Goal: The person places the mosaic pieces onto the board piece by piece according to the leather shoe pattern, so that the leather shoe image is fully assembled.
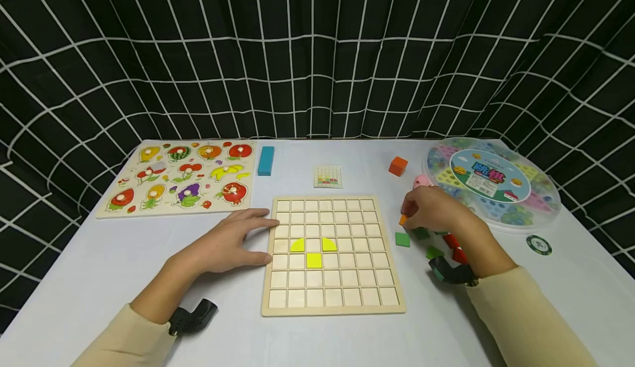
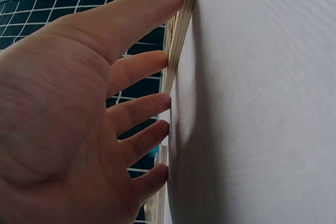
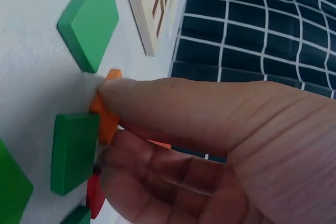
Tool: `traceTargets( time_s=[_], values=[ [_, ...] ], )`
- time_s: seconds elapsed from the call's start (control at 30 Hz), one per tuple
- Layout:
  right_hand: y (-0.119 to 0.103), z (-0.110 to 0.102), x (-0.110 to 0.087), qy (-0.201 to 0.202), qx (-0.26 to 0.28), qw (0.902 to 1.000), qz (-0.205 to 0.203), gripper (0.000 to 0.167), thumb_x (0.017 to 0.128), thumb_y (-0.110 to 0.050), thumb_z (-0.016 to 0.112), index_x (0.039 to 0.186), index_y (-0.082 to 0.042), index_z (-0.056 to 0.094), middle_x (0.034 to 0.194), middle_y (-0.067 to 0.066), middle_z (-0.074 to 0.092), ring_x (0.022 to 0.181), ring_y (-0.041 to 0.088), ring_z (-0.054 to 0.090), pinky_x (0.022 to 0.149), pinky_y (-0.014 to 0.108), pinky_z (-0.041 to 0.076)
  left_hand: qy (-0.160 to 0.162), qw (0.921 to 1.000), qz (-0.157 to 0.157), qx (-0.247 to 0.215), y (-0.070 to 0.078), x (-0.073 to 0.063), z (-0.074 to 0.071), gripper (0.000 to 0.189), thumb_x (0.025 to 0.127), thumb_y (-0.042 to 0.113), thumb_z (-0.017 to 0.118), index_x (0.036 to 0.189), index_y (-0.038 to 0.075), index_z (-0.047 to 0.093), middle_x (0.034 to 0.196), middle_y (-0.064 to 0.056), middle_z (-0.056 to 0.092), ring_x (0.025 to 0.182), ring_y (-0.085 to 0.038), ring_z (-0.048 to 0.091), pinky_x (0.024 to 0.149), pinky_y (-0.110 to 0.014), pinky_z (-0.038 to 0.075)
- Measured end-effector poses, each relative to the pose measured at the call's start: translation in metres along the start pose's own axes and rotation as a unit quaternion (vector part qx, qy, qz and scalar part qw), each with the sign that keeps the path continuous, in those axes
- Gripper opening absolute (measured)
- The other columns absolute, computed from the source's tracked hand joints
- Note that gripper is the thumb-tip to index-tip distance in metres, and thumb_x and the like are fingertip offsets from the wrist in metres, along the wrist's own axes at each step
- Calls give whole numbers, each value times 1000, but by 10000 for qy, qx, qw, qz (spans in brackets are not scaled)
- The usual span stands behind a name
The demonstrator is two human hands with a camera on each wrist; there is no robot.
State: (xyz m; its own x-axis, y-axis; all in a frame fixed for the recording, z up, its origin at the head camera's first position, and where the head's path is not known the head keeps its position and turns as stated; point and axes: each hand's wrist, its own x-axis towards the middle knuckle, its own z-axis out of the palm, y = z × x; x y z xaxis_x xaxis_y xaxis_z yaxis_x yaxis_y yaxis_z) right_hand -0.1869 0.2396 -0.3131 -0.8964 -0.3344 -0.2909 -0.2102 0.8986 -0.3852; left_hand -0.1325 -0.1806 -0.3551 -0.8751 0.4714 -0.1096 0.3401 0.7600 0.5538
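A wooden grid board lies flat in front of me, with a yellow square tile and two yellow quarter-round tiles in its cells. My left hand rests at the board's left edge, fingers spread, thumb and index fingertips touching the rim. To the right of the board, my right hand pinches a small orange tile between thumb and fingers, close to the table. Around that hand lie a green square tile, more green tiles and red tiles.
A fruit peg puzzle and a blue block lie back left. Behind the board is a small pattern card. An orange cube, a clear round case, a pink object and a dark round chip are on the right.
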Motion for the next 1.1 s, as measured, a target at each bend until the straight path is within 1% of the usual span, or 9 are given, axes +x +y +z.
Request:
traceTargets(
  time_s=[0.17, 0.23, 0.4, 0.53, 0.63, 0.8, 0.87, 0.93, 1.1],
  values=[
    [-4, 2, 0, 144, -64, 9997, -171, 18, 82, -9, 82, 92, -7, 68, 84, 4, 64, 77, 20, 52, 66, 31, 44, 6, 10000, -29, -31, 0, -1, 1, 68, 85, 43, 82, 147, 26, 59, 163, -9, 42, 153, -40, 31, 119, -68, 29],
    [-6, 3, 1, 219, 41, 9997, -140, 16, 83, -9, 81, 90, -8, 67, 83, 4, 62, 74, 19, 54, 65, 31, 45, 2, 10000, -41, -35, 0, -1, 2, 68, 85, 43, 82, 147, 26, 59, 163, -9, 42, 153, -40, 31, 119, -68, 29],
    [-14, 0, 1, 406, 723, 9965, -49, 10, 89, -6, 77, 91, -5, 67, 80, 5, 64, 66, 19, 60, 61, 31, 52, 31, 10000, -13, 18, 1, -1, 1, 68, 85, 43, 82, 147, 26, 59, 162, -10, 42, 153, -41, 31, 119, -68, 29],
    [-27, -1, 2, 549, 1289, 9896, -316, 8, 92, -6, 73, 98, -3, 68, 82, 8, 65, 66, 21, 62, 63, 35, 55, 54, 10000, 8, 44, 1, -1, 0, 68, 85, 42, 82, 147, 26, 59, 162, -10, 43, 152, -41, 32, 119, -68, 29],
    [-39, 1, 4, 590, 1605, 9837, -562, 11, 93, -6, 73, 103, -1, 69, 84, 10, 63, 68, 21, 62, 66, 37, 57, 44, 10000, -14, 21, 0, 0, 1, 68, 85, 43, 82, 147, 26, 59, 162, -10, 43, 153, -40, 32, 119, -68, 29],
    [-64, 9, 8, 427, 1956, 9754, -919, 17, 93, -4, 71, 109, 1, 71, 83, 10, 63, 68, 22, 61, 67, 39, 57, 24, 10000, -27, 11, -1, 0, 2, 68, 85, 43, 82, 147, 27, 59, 162, -9, 43, 153, -40, 32, 119, -67, 29],
    [-76, 12, 10, 308, 2013, 9737, -1021, 16, 93, -3, 70, 109, 0, 72, 84, 9, 63, 68, 22, 61, 67, 39, 58, 34, 10000, -14, 19, -1, 1, 3, 68, 84, 44, 82, 147, 27, 59, 162, -9, 43, 153, -40, 32, 119, -67, 30],
    [-87, 17, 12, 142, 2111, 9704, -1161, 15, 93, -2, 69, 108, 0, 72, 83, 8, 64, 68, 22, 62, 67, 38, 58, 42, 10000, -12, 32, -1, 0, 3, 68, 84, 44, 82, 147, 27, 59, 162, -9, 44, 153, -40, 32, 119, -67, 30],
    [-117, 36, 18, -363, 2199, 9634, -1491, 10, 93, -1, 70, 102, -5, 75, 79, 4, 66, 68, 20, 60, 65, 30, 53, 54, 10000, -39, 49, -1, 0, 2, 68, 85, 44, 82, 147, 27, 59, 162, -9, 43, 153, -40, 32, 119, -68, 30]
  ],
)
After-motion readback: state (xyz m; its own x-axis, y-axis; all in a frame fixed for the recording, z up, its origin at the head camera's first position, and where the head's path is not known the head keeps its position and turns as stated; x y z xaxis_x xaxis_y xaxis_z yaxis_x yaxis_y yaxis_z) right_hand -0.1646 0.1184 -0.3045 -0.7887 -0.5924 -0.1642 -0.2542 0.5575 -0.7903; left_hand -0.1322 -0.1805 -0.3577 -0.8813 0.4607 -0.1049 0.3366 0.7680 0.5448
